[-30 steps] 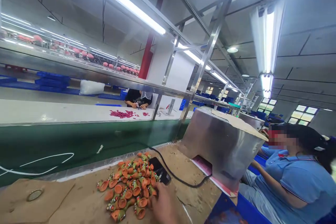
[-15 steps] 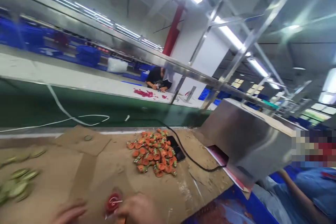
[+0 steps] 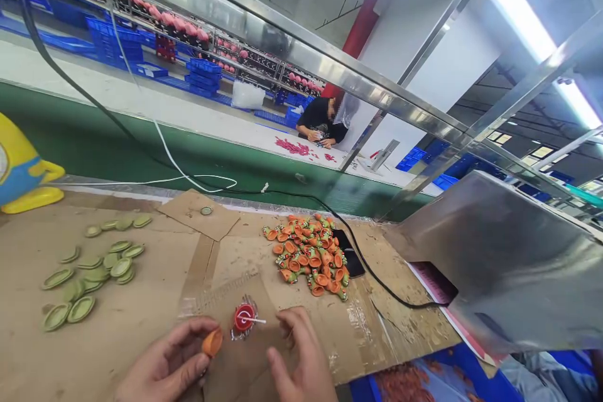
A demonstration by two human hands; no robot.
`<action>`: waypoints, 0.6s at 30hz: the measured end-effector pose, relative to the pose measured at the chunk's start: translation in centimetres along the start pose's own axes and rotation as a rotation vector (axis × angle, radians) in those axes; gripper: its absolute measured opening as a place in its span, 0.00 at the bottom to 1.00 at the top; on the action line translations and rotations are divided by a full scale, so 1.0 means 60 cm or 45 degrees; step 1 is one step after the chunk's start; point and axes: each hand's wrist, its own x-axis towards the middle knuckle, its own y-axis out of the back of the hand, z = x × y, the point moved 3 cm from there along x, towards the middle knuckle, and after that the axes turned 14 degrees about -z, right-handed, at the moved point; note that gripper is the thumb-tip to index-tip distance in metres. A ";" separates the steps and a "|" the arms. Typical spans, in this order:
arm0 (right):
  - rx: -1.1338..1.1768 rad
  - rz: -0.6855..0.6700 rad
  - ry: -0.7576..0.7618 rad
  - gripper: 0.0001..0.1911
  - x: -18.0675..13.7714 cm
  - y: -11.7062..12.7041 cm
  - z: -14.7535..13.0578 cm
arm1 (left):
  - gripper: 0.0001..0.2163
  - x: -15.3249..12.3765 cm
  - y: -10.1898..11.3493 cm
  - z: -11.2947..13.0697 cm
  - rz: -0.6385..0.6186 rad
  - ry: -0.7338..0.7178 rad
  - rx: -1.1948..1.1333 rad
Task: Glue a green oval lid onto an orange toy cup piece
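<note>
My left hand pinches a small orange cup-shaped piece between thumb and fingertips. To the right, my right hand is open, thumb and fingers apart with nothing between them. Just beyond and between both hands sits a small red pot with a white stick lying across it. Farther off, a heap of orange and green moulded pieces with hollow orange ends lies on the cardboard. Several green oval pieces are spread at the left.
A yellow and blue figure stands at the far left. A black cable runs past a dark phone-like object to a metal box. A blue bin sits below the cardboard's right edge. A person works across the bench.
The view has swung left, bringing the yellow figure into sight. My right hand has moved away from the red pot and opened. The orange piece now shows clearly in my left hand.
</note>
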 end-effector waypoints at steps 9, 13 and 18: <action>0.278 -0.163 -0.292 0.20 0.047 -0.024 0.002 | 0.12 0.016 0.031 -0.035 0.078 -0.272 0.427; 0.340 -0.219 -0.210 0.15 0.078 -0.024 -0.025 | 0.11 0.017 0.011 -0.017 0.063 -0.394 0.549; 0.276 -0.207 -0.108 0.09 0.094 -0.017 -0.036 | 0.15 0.016 -0.004 0.009 0.114 -0.544 0.897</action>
